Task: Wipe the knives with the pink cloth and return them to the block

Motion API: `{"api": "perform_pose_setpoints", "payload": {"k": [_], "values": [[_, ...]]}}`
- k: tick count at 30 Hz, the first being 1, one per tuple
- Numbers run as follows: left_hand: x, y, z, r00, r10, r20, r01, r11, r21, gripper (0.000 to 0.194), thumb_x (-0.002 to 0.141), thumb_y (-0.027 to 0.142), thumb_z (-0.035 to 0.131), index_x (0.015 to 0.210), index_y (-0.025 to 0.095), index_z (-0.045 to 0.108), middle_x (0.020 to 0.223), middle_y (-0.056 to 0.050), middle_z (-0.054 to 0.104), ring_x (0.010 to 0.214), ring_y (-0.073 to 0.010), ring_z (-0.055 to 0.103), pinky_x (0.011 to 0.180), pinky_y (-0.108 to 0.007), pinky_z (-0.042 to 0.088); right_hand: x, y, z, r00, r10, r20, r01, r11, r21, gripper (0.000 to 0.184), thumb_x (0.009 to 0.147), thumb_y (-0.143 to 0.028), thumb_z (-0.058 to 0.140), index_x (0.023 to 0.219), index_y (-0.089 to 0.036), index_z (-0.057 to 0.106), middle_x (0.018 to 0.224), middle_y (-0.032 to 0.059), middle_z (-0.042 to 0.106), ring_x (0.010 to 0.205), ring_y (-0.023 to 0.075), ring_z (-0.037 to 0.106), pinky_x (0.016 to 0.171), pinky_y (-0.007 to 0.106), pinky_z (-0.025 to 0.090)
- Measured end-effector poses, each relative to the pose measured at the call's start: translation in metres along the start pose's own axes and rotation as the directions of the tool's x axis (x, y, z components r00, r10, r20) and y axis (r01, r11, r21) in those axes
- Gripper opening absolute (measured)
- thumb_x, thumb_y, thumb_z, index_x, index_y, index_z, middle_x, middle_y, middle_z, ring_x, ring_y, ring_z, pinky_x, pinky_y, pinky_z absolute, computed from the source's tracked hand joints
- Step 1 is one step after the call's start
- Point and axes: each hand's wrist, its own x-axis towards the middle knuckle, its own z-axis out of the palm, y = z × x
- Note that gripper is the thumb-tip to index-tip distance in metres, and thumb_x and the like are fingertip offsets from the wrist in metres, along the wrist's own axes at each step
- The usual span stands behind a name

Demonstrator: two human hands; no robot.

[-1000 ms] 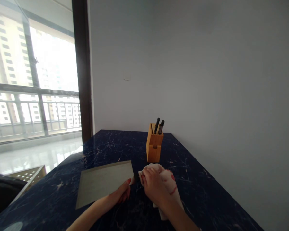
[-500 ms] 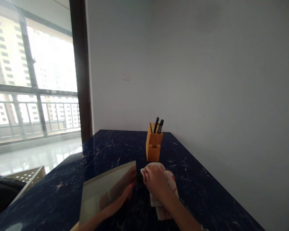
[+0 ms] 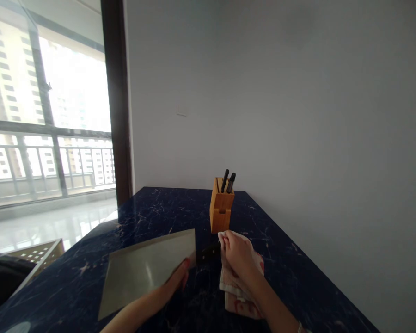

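Note:
A broad steel cleaver [image 3: 145,270] is held over the dark blue marble table [image 3: 152,212], its blade flat side up and pointing left. My left hand [image 3: 176,282] pinches the blade's near edge close to the handle. The black handle [image 3: 210,253] shows between my hands. My right hand [image 3: 237,254] is closed on a white cloth with red marks [image 3: 239,293], bunched at the end of the handle. The cloth hangs down to the table.
A wooden knife block [image 3: 222,208] with two black handles stands just behind my hands near the grey wall. A slatted pale box [image 3: 38,252] sits low on the left by the window and balcony rail.
My right hand with the cloth slid right along the handle, uncovering more of the black handle. The blade tilted up and then settled flatter, its tip swinging lower left.

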Motion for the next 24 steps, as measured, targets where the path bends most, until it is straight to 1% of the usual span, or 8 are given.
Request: {"api": "perform_pose_setpoints", "payload": {"k": [1,2,3,5,10,15,20,24], "values": [[-0.003,0.005,-0.003,0.997,0.031,-0.065,-0.027,0.997,0.071,0.055,0.078,0.062,0.036,0.041,0.021,0.044,0.043,0.004,0.038,0.046,-0.0125,0.04,0.059,-0.026,0.034,0.0,-0.001,0.0,1.0,-0.003,0.009,0.003,1.0,0.006,0.029,0.09,-0.029,0.033,0.068,-0.022,0.051,0.066,0.0,0.06,0.063,0.0136,0.053,0.065,0.028,0.028],[-0.006,0.008,-0.006,0.994,0.054,-0.098,-0.041,0.991,0.128,0.056,0.08,0.061,0.033,0.042,0.021,0.044,0.042,0.004,0.038,0.045,-0.0125,0.039,0.058,-0.025,0.034,0.0,-0.003,0.001,1.0,-0.011,0.019,0.011,1.0,0.008,0.029,0.09,-0.028,0.034,0.068,-0.021,0.051,0.067,0.0001,0.06,0.064,0.0134,0.053,0.065,0.028,0.028],[-0.007,0.01,-0.008,0.989,0.092,-0.114,-0.074,0.986,0.15,0.057,0.081,0.06,0.031,0.042,0.021,0.044,0.042,0.004,0.038,0.045,-0.0124,0.04,0.058,-0.025,0.034,-0.001,-0.004,0.002,0.999,-0.022,0.03,0.022,1.0,0.009,0.028,0.09,-0.028,0.035,0.068,-0.021,0.051,0.068,0.0005,0.06,0.065,0.0135,0.053,0.065,0.028,0.028],[-0.006,0.009,-0.008,0.984,0.118,-0.137,-0.096,0.983,0.159,0.058,0.083,0.058,0.027,0.042,0.021,0.043,0.041,0.004,0.038,0.044,-0.0124,0.041,0.058,-0.025,0.034,-0.002,-0.006,0.008,0.997,-0.056,0.062,0.056,0.998,0.01,0.026,0.089,-0.027,0.036,0.07,-0.02,0.052,0.071,0.0017,0.061,0.068,0.0138,0.053,0.065,0.027,0.029],[0.001,-0.003,-0.002,0.992,0.062,-0.109,-0.049,0.992,0.115,0.059,0.083,0.058,0.026,0.043,0.02,0.045,0.042,0.005,0.038,0.045,-0.0119,0.041,0.059,-0.024,0.034,-0.007,-0.011,0.017,0.982,-0.138,0.132,0.136,0.99,0.026,0.026,0.091,-0.022,0.033,0.076,-0.019,0.054,0.075,0.0033,0.061,0.072,0.0137,0.053,0.068,0.026,0.03],[0.003,-0.006,0.0,0.995,0.065,-0.082,-0.054,0.99,0.128,0.06,0.082,0.06,0.026,0.043,0.02,0.047,0.04,0.005,0.037,0.044,-0.0118,0.04,0.058,-0.024,0.034,-0.011,-0.023,0.01,0.966,-0.192,0.175,0.188,0.981,0.037,0.023,0.089,-0.02,0.036,0.073,-0.019,0.052,0.074,0.0026,0.06,0.07,0.0137,0.052,0.067,0.027,0.029],[0.01,-0.01,0.001,0.992,0.07,-0.106,-0.061,0.994,0.09,0.062,0.077,0.064,0.03,0.039,0.02,0.049,0.037,0.004,0.039,0.04,-0.0107,0.038,0.055,-0.025,0.034,-0.016,-0.037,0.007,0.956,-0.263,0.129,0.261,0.965,0.032,0.022,0.088,-0.019,0.035,0.074,-0.02,0.051,0.073,0.0005,0.06,0.071,0.0152,0.051,0.07,0.032,0.025],[0.021,-0.018,0.002,0.992,0.065,-0.104,-0.058,0.996,0.069,0.066,0.071,0.071,0.029,0.033,0.021,0.046,0.03,0.004,0.035,0.034,-0.0091,0.03,0.047,-0.025,0.029,-0.02,-0.046,0.006,0.93,-0.345,0.128,0.342,0.938,0.046,0.017,0.086,-0.019,0.038,0.076,-0.02,0.051,0.076,0.0012,0.06,0.075,0.0164,0.051,0.073,0.033,0.025]]}}
